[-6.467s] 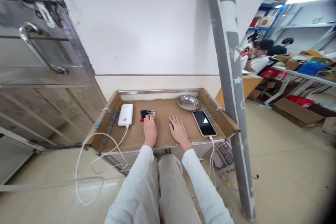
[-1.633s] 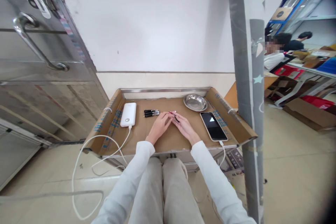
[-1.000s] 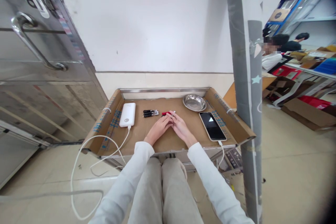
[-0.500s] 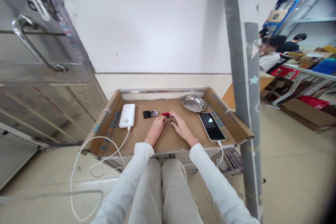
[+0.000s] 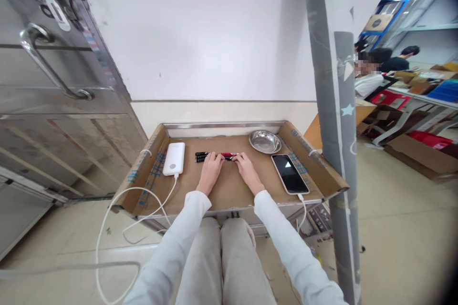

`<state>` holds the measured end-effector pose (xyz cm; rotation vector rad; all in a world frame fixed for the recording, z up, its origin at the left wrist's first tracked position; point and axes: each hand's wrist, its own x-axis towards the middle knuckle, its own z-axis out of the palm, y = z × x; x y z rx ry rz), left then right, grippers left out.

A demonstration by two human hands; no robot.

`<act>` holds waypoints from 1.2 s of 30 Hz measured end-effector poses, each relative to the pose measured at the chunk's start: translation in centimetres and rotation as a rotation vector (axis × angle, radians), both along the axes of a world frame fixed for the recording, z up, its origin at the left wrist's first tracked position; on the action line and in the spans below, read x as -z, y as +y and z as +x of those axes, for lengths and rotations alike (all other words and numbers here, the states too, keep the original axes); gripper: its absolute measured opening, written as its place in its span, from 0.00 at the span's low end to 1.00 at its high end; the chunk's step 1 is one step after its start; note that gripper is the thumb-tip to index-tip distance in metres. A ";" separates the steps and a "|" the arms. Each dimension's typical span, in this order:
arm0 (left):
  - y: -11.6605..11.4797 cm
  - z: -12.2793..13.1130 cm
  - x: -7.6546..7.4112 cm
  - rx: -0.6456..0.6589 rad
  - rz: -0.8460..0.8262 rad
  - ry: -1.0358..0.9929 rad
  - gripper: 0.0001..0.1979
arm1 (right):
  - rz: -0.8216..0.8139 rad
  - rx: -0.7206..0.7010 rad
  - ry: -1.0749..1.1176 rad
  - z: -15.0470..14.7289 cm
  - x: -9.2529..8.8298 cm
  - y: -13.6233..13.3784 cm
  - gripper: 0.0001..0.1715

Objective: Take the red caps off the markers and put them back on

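My left hand [image 5: 211,174] and my right hand [image 5: 248,171] are close together over the cardboard-lined tabletop, fingers closed. Between their fingertips runs a thin dark pen [image 5: 229,158], one end in each hand. Just behind it lies a red pen [image 5: 225,154], partly covered by my fingers. A row of several black pens [image 5: 201,156] rests to the left, and my left hand overlaps its right end.
A white power bank [image 5: 173,158] with a cable lies at the left. On the right are a shallow metal bowl [image 5: 265,142] and a phone [image 5: 290,174] on a cable. A wrapped pole [image 5: 338,128] stands beside the table. People sit farther back right.
My right hand has drawn its fingers in from a spread pose and taken hold of the pen's right end. My left hand has shifted slightly left, over the black pens' ends.
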<state>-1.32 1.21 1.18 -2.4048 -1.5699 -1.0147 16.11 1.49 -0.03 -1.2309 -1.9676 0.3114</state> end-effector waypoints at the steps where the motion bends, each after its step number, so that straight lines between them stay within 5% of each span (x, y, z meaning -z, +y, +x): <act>1: -0.3 -0.6 -0.2 -0.033 0.028 0.014 0.08 | 0.015 0.022 -0.030 0.1 0.0 -0.1 0.16; 7: -1.6 -4.3 -0.1 -0.238 0.010 0.022 0.10 | 0.039 0.162 -0.234 -0.1 -0.6 -0.8 0.15; 17: -1.2 -6.0 0.4 -0.191 -0.070 0.098 0.08 | 0.019 -0.004 -0.245 -1.5 -1.2 -1.1 0.18; 22: -2.8 -4.5 0.3 -0.099 -0.061 0.053 0.10 | -0.096 -0.024 0.242 -1.7 -1.1 -1.1 0.16; 29: -3.0 1.0 -2.9 0.269 -0.181 -0.362 0.10 | -0.703 -0.173 1.100 -1.7 -1.3 -1.5 0.17; 36: -1.8 1.0 -5.3 0.201 -0.257 -0.790 0.15 | -0.972 -0.263 1.352 0.0 -1.3 -1.4 0.11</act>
